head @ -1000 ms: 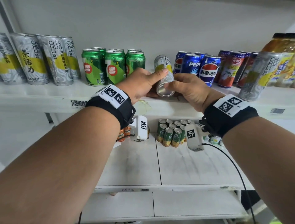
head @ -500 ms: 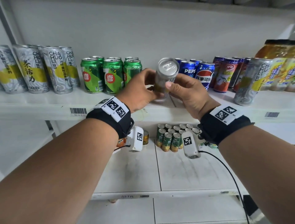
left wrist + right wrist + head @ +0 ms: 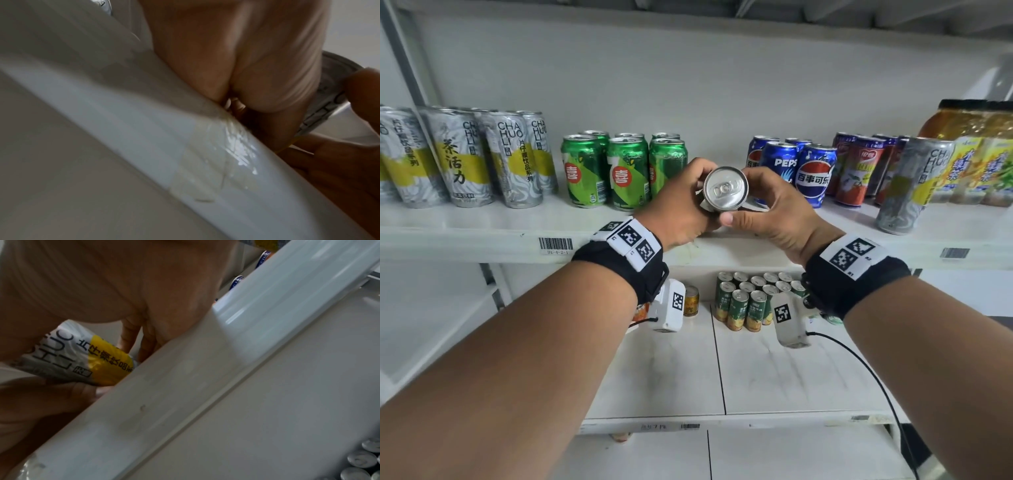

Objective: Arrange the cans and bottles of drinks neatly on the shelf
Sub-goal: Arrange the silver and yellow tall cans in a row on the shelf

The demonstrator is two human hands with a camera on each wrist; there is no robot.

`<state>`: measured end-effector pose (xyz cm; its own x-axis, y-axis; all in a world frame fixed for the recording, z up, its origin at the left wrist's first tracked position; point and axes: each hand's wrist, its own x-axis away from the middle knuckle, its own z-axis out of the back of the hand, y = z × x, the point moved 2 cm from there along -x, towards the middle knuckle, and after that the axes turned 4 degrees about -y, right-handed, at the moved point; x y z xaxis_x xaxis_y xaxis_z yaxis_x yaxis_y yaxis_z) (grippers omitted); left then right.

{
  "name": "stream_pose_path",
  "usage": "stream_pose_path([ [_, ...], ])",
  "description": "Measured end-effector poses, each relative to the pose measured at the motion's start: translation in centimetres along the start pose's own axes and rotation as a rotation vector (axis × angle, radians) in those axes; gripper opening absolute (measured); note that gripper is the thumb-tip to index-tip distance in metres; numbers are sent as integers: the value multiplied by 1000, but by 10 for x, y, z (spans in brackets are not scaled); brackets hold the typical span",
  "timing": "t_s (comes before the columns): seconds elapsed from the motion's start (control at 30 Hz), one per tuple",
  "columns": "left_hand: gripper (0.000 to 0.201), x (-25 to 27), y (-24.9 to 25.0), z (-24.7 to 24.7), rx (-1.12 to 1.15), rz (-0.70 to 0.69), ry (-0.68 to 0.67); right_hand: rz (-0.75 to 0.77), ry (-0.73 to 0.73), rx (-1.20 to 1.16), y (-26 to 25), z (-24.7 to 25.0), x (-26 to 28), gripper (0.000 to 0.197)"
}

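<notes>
A silver-and-yellow tea can (image 3: 726, 188) is held in front of the middle shelf (image 3: 482, 236), its top turned toward me. My left hand (image 3: 681, 202) grips it from the left and my right hand (image 3: 774, 209) from the right, thumb under the rim. In the right wrist view the can's yellow label (image 3: 82, 360) shows below my palm, just above the shelf's front lip (image 3: 185, 369). The left wrist view shows the can's silver end (image 3: 333, 91) behind my curled fingers. Matching tea cans (image 3: 465, 161) stand at the shelf's left, and one more (image 3: 914, 185) stands at the right.
Green cans (image 3: 623, 171) stand left of my hands, blue Pepsi cans (image 3: 801, 168) and red cans (image 3: 859, 168) to the right, yellow bottles (image 3: 976, 150) at the far right. Small green cans (image 3: 750, 301) and an orange can (image 3: 691, 300) sit on the lower shelf.
The can went from lying sideways in my hands to tilted with its top facing me. Both hands stayed on it and shifted slightly toward the shelf's front edge.
</notes>
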<state>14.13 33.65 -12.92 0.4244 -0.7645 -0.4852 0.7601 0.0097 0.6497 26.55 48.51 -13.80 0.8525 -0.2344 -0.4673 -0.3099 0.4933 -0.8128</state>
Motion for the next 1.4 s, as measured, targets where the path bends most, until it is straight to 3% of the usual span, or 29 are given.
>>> stream_pose_path([
  [0.1,71,1,-1,0,124,34,-17,-35,-4,-77,1,-1,-1,75],
  [0.27,64,-2,-4,-1,179,70,-71,-138,66,-284,-5,1,-4,48],
  [0.37,50,-5,-8,-3,231,94,-108,-165,75,-350,-7,2,-5,59],
  [0.53,14,-10,-17,-4,306,152,-102,-188,28,-354,-5,1,-4,25],
  [0.67,66,-16,-21,-4,315,221,-38,-174,-3,-272,-6,-3,-4,50],
  [0.7,70,-18,-22,-4,361,233,-31,-171,-11,-248,-5,-3,-5,48],
  [0.8,61,-23,-21,-8,386,251,-15,-169,-40,-213,-3,-1,-6,37],
  [0.9,61,-28,-19,-10,334,253,11,-190,-75,-220,0,2,-6,42],
  [1.07,66,-31,-18,-14,279,262,23,-195,-90,-241,3,3,-9,33],
  [1.17,69,-30,-18,-15,289,249,7,-188,-67,-245,5,3,-10,41],
  [1.27,74,-25,-18,-14,282,209,9,-161,-69,-242,7,3,-8,35],
  [1.33,68,-20,-13,-13,300,171,6,-140,-60,-210,7,4,-7,38],
  [1.4,48,-16,-7,-13,306,135,11,-124,-50,-197,6,4,-5,49],
])
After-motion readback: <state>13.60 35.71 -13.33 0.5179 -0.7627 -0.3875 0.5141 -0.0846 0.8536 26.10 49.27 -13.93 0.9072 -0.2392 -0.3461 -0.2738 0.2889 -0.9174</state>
